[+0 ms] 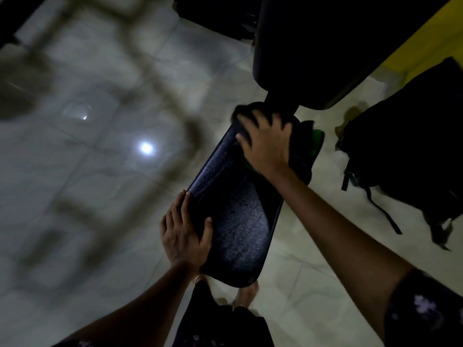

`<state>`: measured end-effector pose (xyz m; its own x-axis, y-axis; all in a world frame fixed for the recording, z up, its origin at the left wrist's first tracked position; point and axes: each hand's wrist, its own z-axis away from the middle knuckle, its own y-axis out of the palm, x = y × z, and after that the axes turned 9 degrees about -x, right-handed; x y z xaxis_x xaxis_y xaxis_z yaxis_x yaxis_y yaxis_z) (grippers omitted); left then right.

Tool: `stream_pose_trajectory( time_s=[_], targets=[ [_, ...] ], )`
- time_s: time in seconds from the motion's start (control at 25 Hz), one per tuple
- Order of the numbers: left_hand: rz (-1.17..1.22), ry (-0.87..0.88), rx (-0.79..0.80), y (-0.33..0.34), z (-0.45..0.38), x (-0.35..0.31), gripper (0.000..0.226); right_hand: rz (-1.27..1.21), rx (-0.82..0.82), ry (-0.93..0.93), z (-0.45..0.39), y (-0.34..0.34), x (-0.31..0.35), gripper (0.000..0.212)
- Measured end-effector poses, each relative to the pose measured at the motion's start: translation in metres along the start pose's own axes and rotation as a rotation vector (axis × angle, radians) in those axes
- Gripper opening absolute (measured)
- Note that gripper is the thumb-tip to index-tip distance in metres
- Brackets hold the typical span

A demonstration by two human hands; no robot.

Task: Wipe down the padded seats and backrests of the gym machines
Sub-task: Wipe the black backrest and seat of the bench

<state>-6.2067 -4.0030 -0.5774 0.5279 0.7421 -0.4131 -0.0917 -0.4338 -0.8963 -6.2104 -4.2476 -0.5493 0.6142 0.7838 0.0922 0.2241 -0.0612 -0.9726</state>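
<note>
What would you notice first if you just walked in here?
Probably the long dark padded seat in the middle, with two hands on it. The right hand presses a dark cloth onto its far end, while the left hand rests on its near left edge. A black backpack lies on the pale tiled floor at right.

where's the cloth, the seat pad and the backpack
cloth [299, 146], head view, dark fold right of the right hand
seat pad [240, 229], head view, middle of its top face
backpack [411, 151], head view, middle of its dark body
</note>
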Motion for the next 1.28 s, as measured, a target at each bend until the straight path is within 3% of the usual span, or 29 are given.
stream_pose_trajectory(
  time_s=[0.12,0.16,0.24,0.32,0.4,0.52,0.64,0.72,0.84,1.04,1.12,1.28],
  targets=[
    [-0.006,-0.01,-0.007,0.001,0.001,-0.001,0.067,-0.042,0.065,-0.429,0.023,0.001,0.015,0.047],
    [-0.004,-0.011,-0.012,0.001,0.001,-0.001,0.067,-0.048,0.07,-0.486,0.013,0.0,0.007,0.048],
    [0.004,-0.004,-0.009,0.001,0.0,-0.002,0.066,-0.02,0.088,-0.334,-0.015,-0.002,-0.011,0.046],
    [0.004,-0.005,-0.004,0.001,0.0,-0.002,0.066,-0.003,0.083,-0.004,-0.036,0.0,-0.018,0.046],
    [-0.002,-0.007,-0.006,0.001,0.001,-0.001,0.066,0.019,0.049,0.094,-0.029,0.001,0.004,0.045],
    [-0.003,-0.01,-0.017,0.0,0.001,0.001,0.065,-0.038,0.052,-0.272,0.019,0.004,0.046,0.045],
    [0.006,-0.017,-0.019,0.001,0.0,0.0,0.066,-0.054,0.077,-0.588,0.03,0.006,0.023,0.049],
    [0.002,-0.013,-0.009,0.002,0.0,-0.001,0.066,-0.019,0.014,-0.487,0.001,0.009,-0.012,0.05],
    [0.004,-0.013,-0.006,0.001,0.0,-0.001,0.066,-0.012,0.057,-0.125,-0.03,0.007,-0.039,0.051],
    [0.0,-0.012,-0.003,0.0,0.001,0.0,0.066,0.015,-0.15,0.373,0.037,0.005,0.011,0.046],
    [-0.004,-0.009,0.002,0.0,0.002,-0.001,0.067,-0.028,-0.145,0.393,0.087,-0.002,0.032,0.046],
    [0.002,-0.012,0.001,0.001,0.0,0.0,0.067,-0.041,-0.08,0.086,0.121,-0.009,0.021,0.046]
  ],
)
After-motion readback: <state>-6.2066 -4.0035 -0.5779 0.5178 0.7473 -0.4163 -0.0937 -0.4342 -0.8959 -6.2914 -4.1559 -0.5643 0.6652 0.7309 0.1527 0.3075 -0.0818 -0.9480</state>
